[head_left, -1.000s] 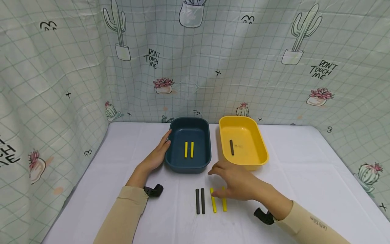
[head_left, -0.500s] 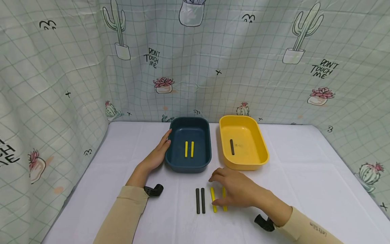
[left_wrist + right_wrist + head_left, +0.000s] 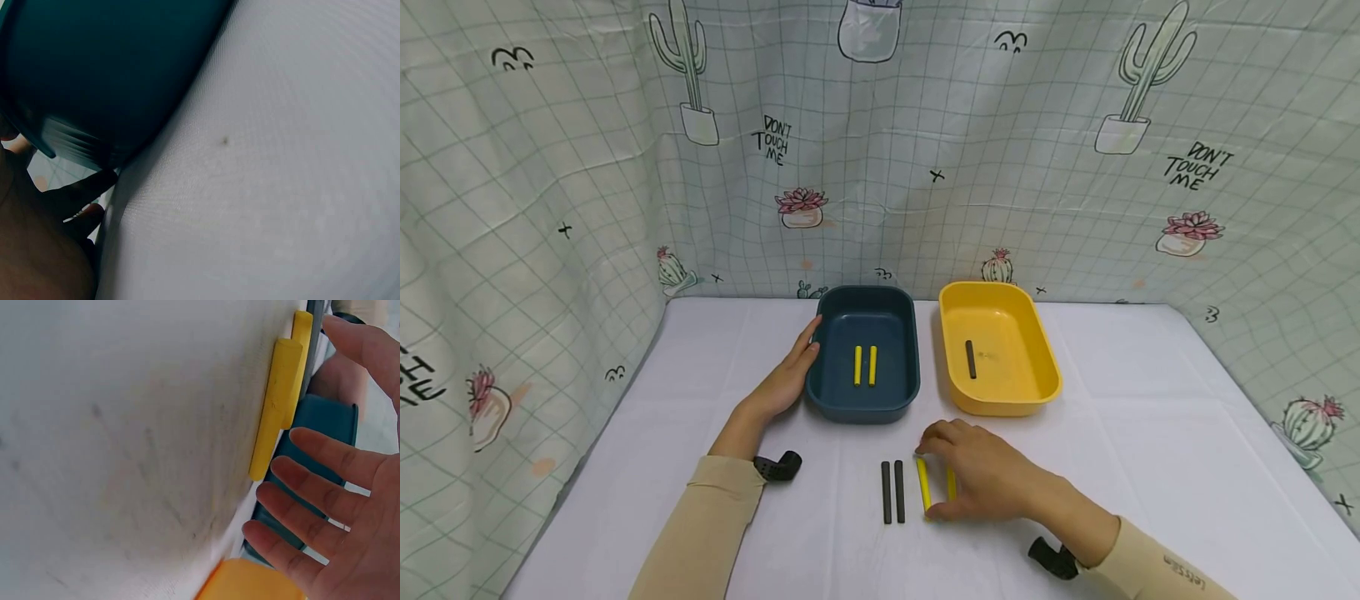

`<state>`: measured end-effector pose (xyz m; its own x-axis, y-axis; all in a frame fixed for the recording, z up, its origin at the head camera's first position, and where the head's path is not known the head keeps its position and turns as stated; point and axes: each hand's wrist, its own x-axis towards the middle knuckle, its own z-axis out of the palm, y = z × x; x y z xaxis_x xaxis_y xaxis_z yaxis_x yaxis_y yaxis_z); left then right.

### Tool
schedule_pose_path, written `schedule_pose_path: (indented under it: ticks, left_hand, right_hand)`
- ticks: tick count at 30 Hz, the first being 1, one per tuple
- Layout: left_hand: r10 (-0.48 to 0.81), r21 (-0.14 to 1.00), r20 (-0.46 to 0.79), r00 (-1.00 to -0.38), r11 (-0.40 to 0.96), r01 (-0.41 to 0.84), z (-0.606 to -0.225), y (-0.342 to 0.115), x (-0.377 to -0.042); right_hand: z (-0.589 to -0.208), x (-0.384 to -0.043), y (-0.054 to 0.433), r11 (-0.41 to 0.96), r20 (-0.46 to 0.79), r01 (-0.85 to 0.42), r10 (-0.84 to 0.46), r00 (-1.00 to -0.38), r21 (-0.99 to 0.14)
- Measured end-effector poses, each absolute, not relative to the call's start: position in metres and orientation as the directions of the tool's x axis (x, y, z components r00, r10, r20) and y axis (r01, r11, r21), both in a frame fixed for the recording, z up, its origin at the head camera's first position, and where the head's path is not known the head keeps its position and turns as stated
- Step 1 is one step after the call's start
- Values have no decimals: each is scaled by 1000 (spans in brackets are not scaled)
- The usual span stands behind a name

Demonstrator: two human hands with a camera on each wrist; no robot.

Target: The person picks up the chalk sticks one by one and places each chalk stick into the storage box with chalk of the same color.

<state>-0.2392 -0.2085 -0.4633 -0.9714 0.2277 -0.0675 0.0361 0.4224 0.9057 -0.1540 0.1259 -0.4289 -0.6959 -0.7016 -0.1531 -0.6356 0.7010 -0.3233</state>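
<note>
My left hand [image 3: 781, 385] rests straight fingers along the left side of a dark blue bin [image 3: 863, 413], which holds two yellow sticks [image 3: 865, 367]. In the left wrist view, fingers [image 3: 81, 194] lie beside the bin's wall. Over the table in front of the bins, my right hand [image 3: 988, 475] is spread, thumb and forefinger at the two ends of a slanted yellow stick [image 3: 924, 483]. A second yellow stick [image 3: 952, 483] lies partly hidden under that hand. In the right wrist view the fingers [image 3: 312, 487] stay apart, and the nearer yellow stick [image 3: 275, 412] shows before them.
Two dark grey sticks [image 3: 892, 492] lie side by side, left of the yellow ones. To the right of the blue bin stands a yellow bin [image 3: 1007, 407] with one dark stick [image 3: 971, 359] in it. A cactus-print cloth [image 3: 880, 167] hangs behind the white table [image 3: 1150, 400].
My right hand has come down toward me, from near the yellow bin's front to the loose yellow sticks. My left hand keeps its place on the blue bin.
</note>
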Motion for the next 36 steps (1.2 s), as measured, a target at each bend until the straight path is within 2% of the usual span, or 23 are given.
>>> schedule_pose_path:
  ticks: [24, 36]
  left_hand:
    - [223, 903, -75, -972, 429, 29, -460, -208, -239]
    - [220, 900, -85, -972, 436, 20, -462, -208, -239]
  right_hand:
    - [-438, -150, 126, 693, -129, -671, -715, -687, -264]
    - [-436, -149, 126, 702, -139, -655, -704, -696, -278]
